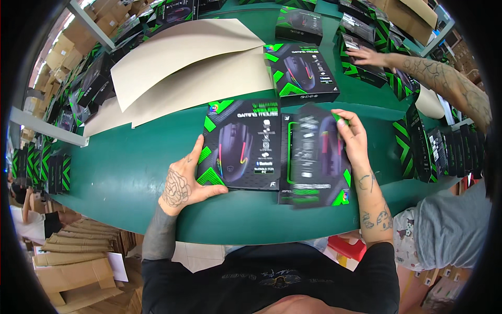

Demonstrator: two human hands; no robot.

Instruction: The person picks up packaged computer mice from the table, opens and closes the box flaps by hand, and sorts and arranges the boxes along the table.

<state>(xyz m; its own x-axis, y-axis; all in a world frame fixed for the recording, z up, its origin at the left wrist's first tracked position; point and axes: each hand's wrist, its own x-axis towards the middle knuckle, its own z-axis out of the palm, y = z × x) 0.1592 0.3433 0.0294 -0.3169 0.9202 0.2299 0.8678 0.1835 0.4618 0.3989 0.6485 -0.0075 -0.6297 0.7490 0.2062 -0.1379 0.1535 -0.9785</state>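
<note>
Two computer-mouse boxes are at my hands: a left mouse box [238, 146] and a right mouse box [321, 157], side by side over the green table [125, 183]. A strip of printing with a green outline shows at the right one's left edge; with the blur, I can't tell whether another box lies underneath. Just beyond them is one face-up mouse box [303, 73], with one further mouse box [299, 26] behind it. Two tan cardboard sheets [185, 49] lie overlapped to the left, the upper one bowed. The boxes piled on both sides are too many to count.

My left box reads upright: green-and-white title lettering, a round multicoloured emblem at upper left, a column of white icons and a black mouse with red-lit edges. The right box's print is smeared.

My left hand [183, 183] is spread about its box's lower left corner, fingers along the side, thumb along the bottom edge; I can't tell whether it grips. My right hand [353, 136] pinches its box by the upper right corner, forearm reaching straight up from below. A co-worker's hand [368, 56] reaches over boxes at upper right.
</note>
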